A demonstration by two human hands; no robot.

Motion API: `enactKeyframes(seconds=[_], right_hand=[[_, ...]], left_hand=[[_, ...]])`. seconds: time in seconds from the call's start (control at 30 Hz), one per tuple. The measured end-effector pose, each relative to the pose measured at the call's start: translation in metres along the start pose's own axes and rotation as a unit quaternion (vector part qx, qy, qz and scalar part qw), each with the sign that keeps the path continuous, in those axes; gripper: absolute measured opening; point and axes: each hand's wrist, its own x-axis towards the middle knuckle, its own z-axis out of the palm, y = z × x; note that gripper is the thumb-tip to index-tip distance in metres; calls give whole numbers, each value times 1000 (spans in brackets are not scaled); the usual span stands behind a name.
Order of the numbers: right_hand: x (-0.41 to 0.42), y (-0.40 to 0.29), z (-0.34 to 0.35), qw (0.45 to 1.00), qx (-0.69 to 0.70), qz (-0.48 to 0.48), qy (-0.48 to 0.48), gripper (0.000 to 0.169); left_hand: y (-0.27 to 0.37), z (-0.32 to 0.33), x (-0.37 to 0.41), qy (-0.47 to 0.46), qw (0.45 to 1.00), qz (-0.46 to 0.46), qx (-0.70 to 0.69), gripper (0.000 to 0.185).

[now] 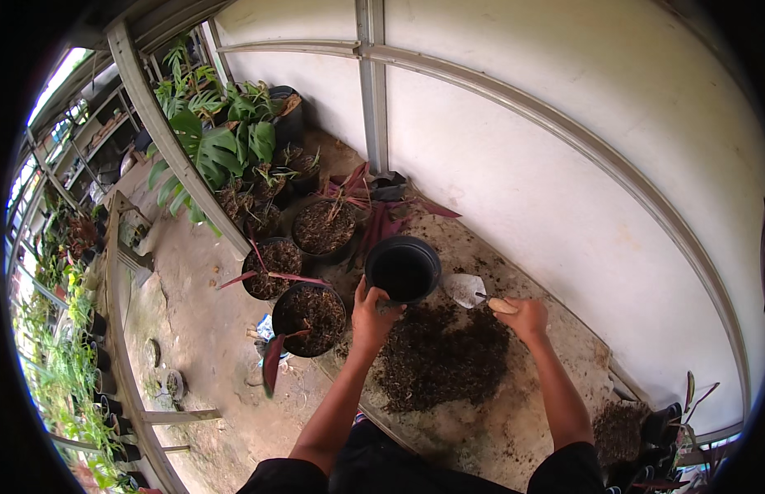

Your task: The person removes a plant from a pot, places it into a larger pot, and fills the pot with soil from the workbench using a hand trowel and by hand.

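Observation:
My left hand [374,313] grips the near rim of a round black plastic plant pot [402,270], whose dark inside shows from above. In my right hand [523,318] is the wooden handle of a hand trowel [465,290]; its pale metal blade lies just right of the pot, close to the ground. Below the pot, between my forearms, spreads a heap of dark potting soil [444,358]. To the left of my left hand stands a filled pot [309,319] with a dark red leaf over its side.
More soil-filled pots [324,227] stand at the left, with purple-leaved cuttings [382,225] behind. Monstera plants [209,148] grow beyond a metal post [172,142]. A white panel wall [512,154] bounds the right side. Other pots [660,423] and plants stand at the lower right.

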Motion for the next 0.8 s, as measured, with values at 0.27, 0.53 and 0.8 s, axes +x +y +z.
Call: enactKeyframes(seconds=[0.27,0.53,0.8], right_hand=[[-20,-5,1,992,5,-63,-110,52],[-30,-45,9,964,15,-202,-171,57],[-30,-44,17,955,69,-94,-273,64]], left_hand=[[-42,34,-97,-50,998,-22,28,105],[-20,69,-109,-154,983,35,88,98],[-13,78,-91,-212,966,51,136,76]])
